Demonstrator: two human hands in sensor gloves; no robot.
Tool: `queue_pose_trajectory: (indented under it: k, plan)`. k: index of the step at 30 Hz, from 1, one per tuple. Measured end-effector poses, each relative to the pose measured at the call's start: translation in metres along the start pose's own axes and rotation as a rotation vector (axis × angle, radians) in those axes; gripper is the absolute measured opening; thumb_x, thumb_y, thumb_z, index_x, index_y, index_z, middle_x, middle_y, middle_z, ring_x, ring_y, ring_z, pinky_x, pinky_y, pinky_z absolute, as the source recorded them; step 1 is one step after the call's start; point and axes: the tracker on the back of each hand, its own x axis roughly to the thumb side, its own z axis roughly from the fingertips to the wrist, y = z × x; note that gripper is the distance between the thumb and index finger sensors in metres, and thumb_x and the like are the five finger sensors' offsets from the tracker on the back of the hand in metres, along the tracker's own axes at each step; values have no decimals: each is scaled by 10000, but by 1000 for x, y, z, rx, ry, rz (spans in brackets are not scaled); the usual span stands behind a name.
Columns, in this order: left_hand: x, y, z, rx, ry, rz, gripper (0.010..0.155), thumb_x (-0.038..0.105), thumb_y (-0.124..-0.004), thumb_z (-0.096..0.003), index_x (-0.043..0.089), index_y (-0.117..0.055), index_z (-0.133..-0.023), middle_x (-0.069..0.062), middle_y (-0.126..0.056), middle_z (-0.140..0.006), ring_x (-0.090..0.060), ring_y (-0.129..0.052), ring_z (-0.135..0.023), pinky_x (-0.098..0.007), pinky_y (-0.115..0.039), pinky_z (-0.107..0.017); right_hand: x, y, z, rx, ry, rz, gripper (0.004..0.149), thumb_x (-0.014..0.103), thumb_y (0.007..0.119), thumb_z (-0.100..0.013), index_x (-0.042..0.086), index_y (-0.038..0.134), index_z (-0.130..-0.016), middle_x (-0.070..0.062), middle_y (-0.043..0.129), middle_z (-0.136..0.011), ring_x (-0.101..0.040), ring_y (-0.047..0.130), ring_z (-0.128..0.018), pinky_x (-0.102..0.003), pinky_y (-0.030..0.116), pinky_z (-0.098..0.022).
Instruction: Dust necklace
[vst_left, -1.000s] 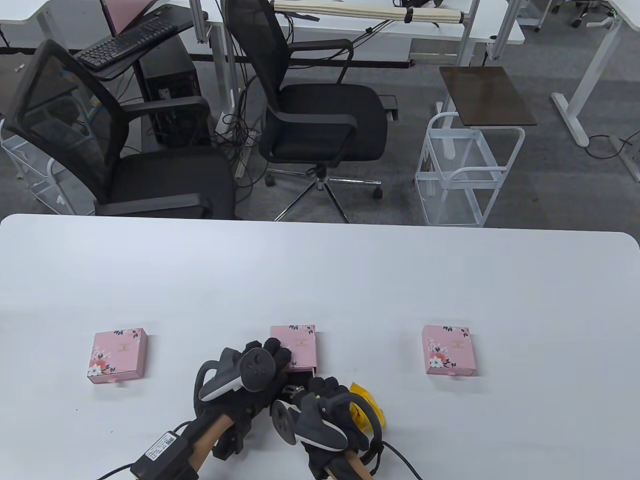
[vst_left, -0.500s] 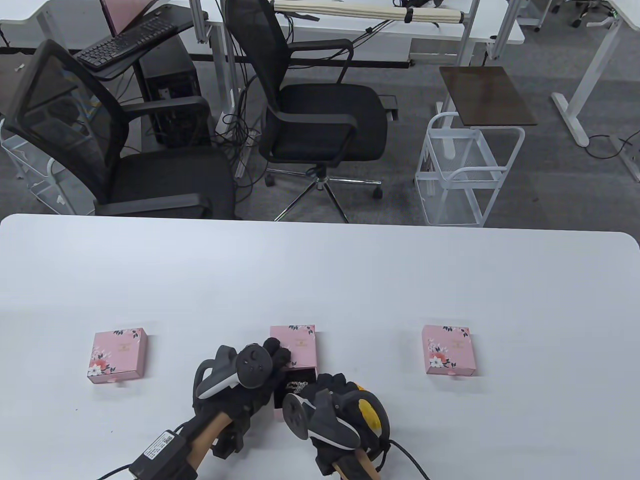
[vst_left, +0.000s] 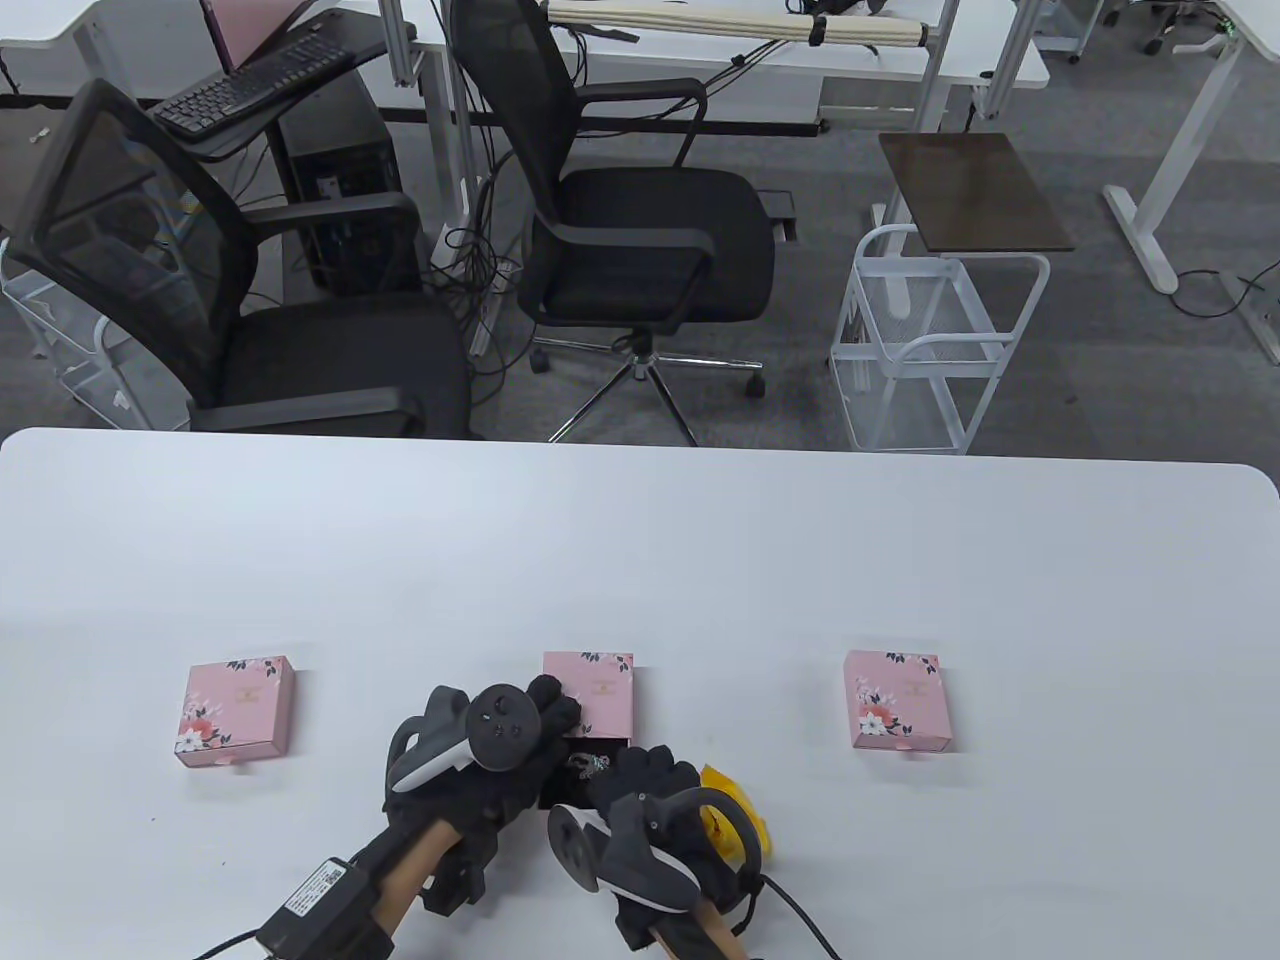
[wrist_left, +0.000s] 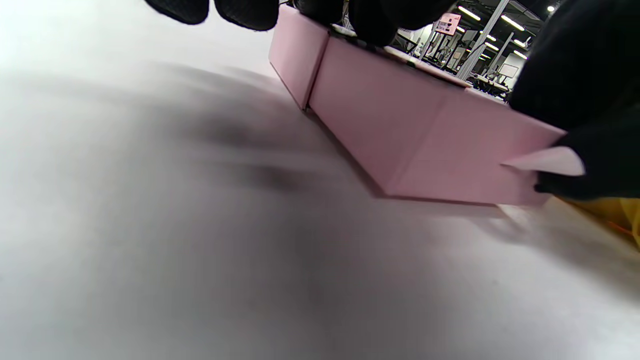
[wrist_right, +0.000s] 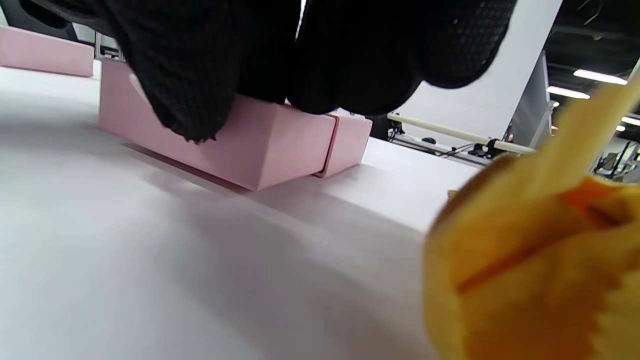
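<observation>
White table (vst_left: 640, 560), three pink boxes; my left hand (vst_left: 490, 745) steadies the middle box (vst_left: 590, 690), right hand (vst_left: 645, 800) presses its drawer; necklace (vst_left: 588, 768) inside; grip extent unclear; snagged chain risks spilling.

Gold print on the pink box (vst_left: 590, 688) lids is too small to read.

floor: grey carpet (vst_left: 1100, 330) | two black office chairs (vst_left: 640, 230) | white wire cart (vst_left: 930, 350) | white desks (vst_left: 900, 50)
</observation>
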Motion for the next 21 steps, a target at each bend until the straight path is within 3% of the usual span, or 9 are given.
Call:
queue_pose_trajectory:
  k: [3,5,8,14,21]
  plan:
    - [-1,0,-1,-2,-6,14,525,416,-560,-621,351,-475,-1135,72,-334,-1265,-348,-396,-1116,-609,-454,-787,3,0,-2,-65,36,-12,513,403,902,-539,142,752,-955,-227,730,-987,-443,782,-778,-529,711,-591]
    - [-3,0,-1,-6,-11,31,523,414,-560,-621,352,-477,-1134,76,-333,-1264,-347,-397,-1115,-607,-456,-786,3,-2,-6,-52,50,8,621,426,896,-540,113,680,-1031,-260,663,-1039,-470,743,-818,-542,689,-609]
    - [-4,0,-2,-9,-16,50,523,410,-560,-622,348,-477,-1134,76,-327,-1263,-349,-396,-1112,-607,-453,-786,0,-3,-20,-24,91,-37,671,425,891,-546,88,641,-1070,-279,625,-1069,-497,719,-843,-555,677,-617]
    - [-4,-1,-1,-11,-20,53,526,409,-560,-623,345,-470,-1137,74,-320,-1264,-357,-394,-1110,-606,-452,-785,-3,3,-42,50,142,-86,640,415,864,-569,88,650,-1075,-280,635,-1078,-512,717,-851,-562,674,-620]
    - [-5,-5,0,10,-21,114,524,400,-560,-623,340,-478,-1137,70,-321,-1261,-361,-396,-1105,-605,-457,-781,-11,8,-49,-48,208,-123,483,358,870,-563,149,741,-979,-229,742,-1000,-468,786,-800,-539,711,-591]
